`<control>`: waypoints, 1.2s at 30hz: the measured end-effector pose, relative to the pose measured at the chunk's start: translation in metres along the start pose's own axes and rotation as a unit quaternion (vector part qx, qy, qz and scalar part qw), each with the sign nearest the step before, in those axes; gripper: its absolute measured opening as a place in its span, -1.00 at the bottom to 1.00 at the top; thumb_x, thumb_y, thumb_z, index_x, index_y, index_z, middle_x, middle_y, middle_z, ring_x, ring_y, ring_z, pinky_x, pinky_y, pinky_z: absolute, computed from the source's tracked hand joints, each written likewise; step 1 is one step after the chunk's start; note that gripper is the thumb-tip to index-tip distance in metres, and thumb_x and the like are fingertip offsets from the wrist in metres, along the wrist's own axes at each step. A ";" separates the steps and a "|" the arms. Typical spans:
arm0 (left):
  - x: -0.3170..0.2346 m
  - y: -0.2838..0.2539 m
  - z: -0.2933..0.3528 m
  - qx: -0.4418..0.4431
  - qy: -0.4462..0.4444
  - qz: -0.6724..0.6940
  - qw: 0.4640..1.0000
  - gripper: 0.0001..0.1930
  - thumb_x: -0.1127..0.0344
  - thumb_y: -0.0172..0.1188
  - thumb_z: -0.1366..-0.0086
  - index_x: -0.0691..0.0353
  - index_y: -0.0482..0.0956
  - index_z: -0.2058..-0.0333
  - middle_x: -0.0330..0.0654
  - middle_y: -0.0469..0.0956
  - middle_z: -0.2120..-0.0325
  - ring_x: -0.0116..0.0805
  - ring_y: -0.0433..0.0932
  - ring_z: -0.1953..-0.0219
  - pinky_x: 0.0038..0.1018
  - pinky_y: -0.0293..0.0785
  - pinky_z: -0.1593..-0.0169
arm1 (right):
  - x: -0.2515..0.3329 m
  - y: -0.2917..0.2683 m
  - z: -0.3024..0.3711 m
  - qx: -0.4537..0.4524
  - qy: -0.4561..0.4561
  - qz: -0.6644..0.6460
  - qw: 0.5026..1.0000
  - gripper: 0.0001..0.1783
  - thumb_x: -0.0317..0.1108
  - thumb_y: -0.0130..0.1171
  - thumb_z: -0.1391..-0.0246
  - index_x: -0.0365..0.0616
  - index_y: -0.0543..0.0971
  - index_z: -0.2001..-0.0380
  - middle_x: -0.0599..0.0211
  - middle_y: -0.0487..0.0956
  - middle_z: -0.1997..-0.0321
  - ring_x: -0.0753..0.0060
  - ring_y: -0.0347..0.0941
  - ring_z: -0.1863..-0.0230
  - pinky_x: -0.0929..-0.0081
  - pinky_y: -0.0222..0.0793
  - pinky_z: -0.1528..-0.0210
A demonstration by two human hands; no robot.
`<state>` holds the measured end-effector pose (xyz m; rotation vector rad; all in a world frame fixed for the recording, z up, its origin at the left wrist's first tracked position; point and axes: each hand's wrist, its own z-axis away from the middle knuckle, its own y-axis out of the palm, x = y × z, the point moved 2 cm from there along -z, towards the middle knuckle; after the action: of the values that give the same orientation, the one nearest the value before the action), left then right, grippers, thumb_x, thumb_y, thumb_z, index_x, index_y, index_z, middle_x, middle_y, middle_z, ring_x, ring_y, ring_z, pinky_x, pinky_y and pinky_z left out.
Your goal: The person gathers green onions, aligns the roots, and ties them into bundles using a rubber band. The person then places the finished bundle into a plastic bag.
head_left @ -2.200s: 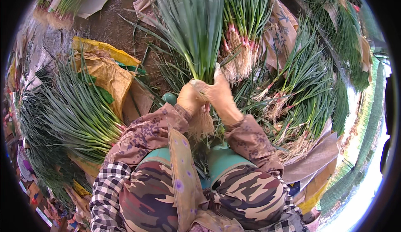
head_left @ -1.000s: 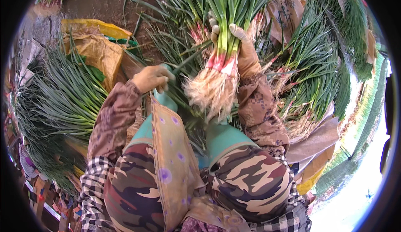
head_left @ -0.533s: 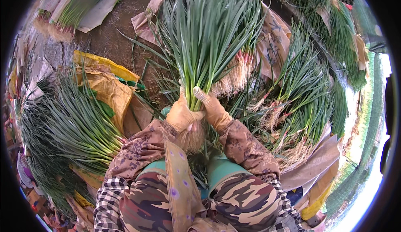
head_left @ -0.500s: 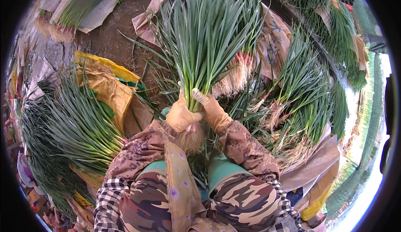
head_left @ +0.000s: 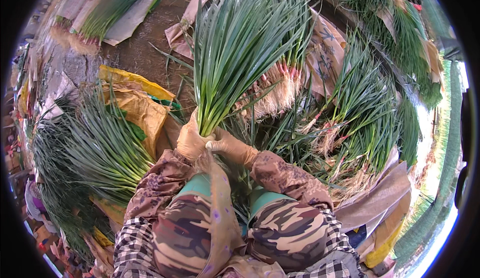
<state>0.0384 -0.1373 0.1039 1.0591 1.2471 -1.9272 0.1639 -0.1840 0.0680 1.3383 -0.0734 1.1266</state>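
A thick bunch of green onions [head_left: 227, 73] stands upright in front of me, its leaves fanning upward and away. My left hand [head_left: 189, 137], in a tan glove, is wrapped around the pale stems low on the bunch. Gloved the same way, my right hand [head_left: 232, 147] comes in from the right and closes on the lower end, its thumb against my left hand. The fingers behind the stems are hidden. Roots hang below my hands, partly covered by the patterned apron [head_left: 220, 213].
Beyond lies a row of green onions with pink bases and pale roots [head_left: 280, 85]. A loose heap [head_left: 360, 138] spreads at the right. At the left, more onions [head_left: 107, 150] lie beside crumpled yellow-brown sacking [head_left: 137, 108]. Wrapped bundles [head_left: 117, 10] rest at the far left.
The bunch has moved left and slightly down, its leaves now leaning right. My left hand moved left and my right hand slid lower, coming up against it at the stem bases.
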 end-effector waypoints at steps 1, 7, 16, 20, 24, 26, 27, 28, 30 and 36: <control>-0.006 -0.004 0.002 0.001 -0.021 0.015 1.000 -0.34 0.45 0.25 0.05 0.31 0.29 -0.10 -0.15 0.54 0.17 -0.43 0.49 0.14 -0.49 0.41 0.01 | 0.000 0.000 0.000 0.023 0.038 -0.059 0.997 -0.33 -0.17 0.39 0.11 -0.18 0.33 -0.02 0.42 0.44 0.11 0.50 0.36 0.04 0.49 0.30 -0.05; -0.034 -0.020 0.010 -0.099 0.021 0.059 0.993 -0.44 0.45 0.24 0.02 0.34 0.32 -0.02 -0.14 0.56 0.28 -0.38 0.53 0.25 -0.47 0.44 0.11 | -0.010 0.023 0.018 0.148 0.013 0.106 0.983 -0.67 -0.24 0.25 -0.05 -0.23 0.50 0.21 0.41 0.48 0.22 0.55 0.37 0.16 0.51 0.24 -0.05; 0.013 -0.108 0.054 -0.223 0.017 -0.227 0.948 -0.15 0.32 0.19 0.01 0.13 0.01 -0.28 0.11 0.57 0.33 0.11 0.56 0.33 -0.20 0.50 0.23 | 0.027 -0.014 0.108 -0.255 0.131 0.223 0.932 -0.71 -0.27 -0.08 -0.25 -0.16 0.62 0.27 0.43 0.58 0.41 0.69 0.38 0.40 0.67 0.32 0.32; 0.009 -0.157 0.123 -0.222 0.003 -0.272 0.936 -0.12 0.33 0.21 -0.02 0.09 -0.05 -0.31 0.17 0.54 0.27 0.16 0.54 0.30 -0.17 0.49 0.22 | 0.049 -0.046 0.219 -0.334 0.163 0.196 0.907 -0.73 -0.30 -0.07 -0.24 -0.18 0.59 0.24 0.47 0.57 0.39 0.74 0.33 0.50 0.74 0.26 0.45; 0.031 -0.183 0.204 -0.176 -0.039 -0.298 0.937 -0.04 0.36 0.27 0.04 0.05 -0.07 -0.32 0.17 0.54 0.25 0.15 0.54 0.28 -0.19 0.50 0.20 | 0.011 -0.057 0.285 -0.420 0.204 0.209 0.859 -0.73 -0.28 -0.05 -0.22 -0.16 0.59 0.21 0.46 0.57 0.35 0.73 0.35 0.47 0.73 0.28 0.43; 0.039 -0.183 0.233 -0.162 -0.071 -0.323 0.930 -0.05 0.37 0.27 0.04 0.03 -0.06 -0.32 0.15 0.55 0.26 0.13 0.55 0.28 -0.19 0.50 0.20 | 0.002 -0.051 0.300 -0.440 0.214 0.227 0.842 -0.74 -0.28 -0.04 -0.21 -0.15 0.59 0.20 0.46 0.57 0.33 0.72 0.36 0.46 0.72 0.28 0.42; 0.043 -0.183 0.248 -0.189 -0.025 -0.297 0.936 -0.08 0.39 0.26 0.03 0.03 -0.03 -0.31 0.11 0.56 0.27 0.12 0.55 0.29 -0.19 0.50 0.21 | -0.007 -0.046 0.300 -0.442 0.220 0.237 0.837 -0.74 -0.27 -0.03 -0.21 -0.15 0.58 0.19 0.46 0.57 0.32 0.72 0.36 0.45 0.72 0.29 0.42; 0.049 -0.182 0.261 -0.193 -0.037 -0.288 0.937 -0.11 0.40 0.25 0.01 0.04 0.01 -0.30 0.09 0.56 0.27 0.11 0.55 0.29 -0.19 0.51 0.23 | -0.014 -0.041 0.301 -0.441 0.224 0.244 0.834 -0.73 -0.27 -0.02 -0.21 -0.14 0.58 0.19 0.46 0.57 0.31 0.72 0.36 0.44 0.72 0.29 0.41; 0.060 -0.178 0.280 -0.185 -0.054 -0.275 0.942 -0.10 0.38 0.26 -0.01 0.00 -0.02 -0.31 0.12 0.54 0.22 0.09 0.55 0.26 -0.19 0.49 0.22 | -0.024 -0.032 0.304 -0.441 0.233 0.263 0.826 -0.73 -0.26 -0.01 -0.20 -0.14 0.58 0.18 0.46 0.57 0.29 0.71 0.37 0.43 0.71 0.30 0.41; 0.072 -0.203 0.311 -0.320 -0.009 -0.241 0.916 -0.17 0.28 0.28 -0.01 0.08 0.09 -0.27 0.11 0.55 0.28 0.12 0.55 0.34 -0.16 0.52 0.29 | -0.049 -0.019 0.315 -0.430 0.275 0.302 0.805 -0.72 -0.23 0.02 -0.17 -0.11 0.57 0.14 0.45 0.57 0.24 0.69 0.40 0.39 0.69 0.32 0.38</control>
<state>-0.2546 -0.3531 0.2057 0.4118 2.0779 -1.6250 0.3218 -0.4564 0.1211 0.1187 -0.5493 1.6933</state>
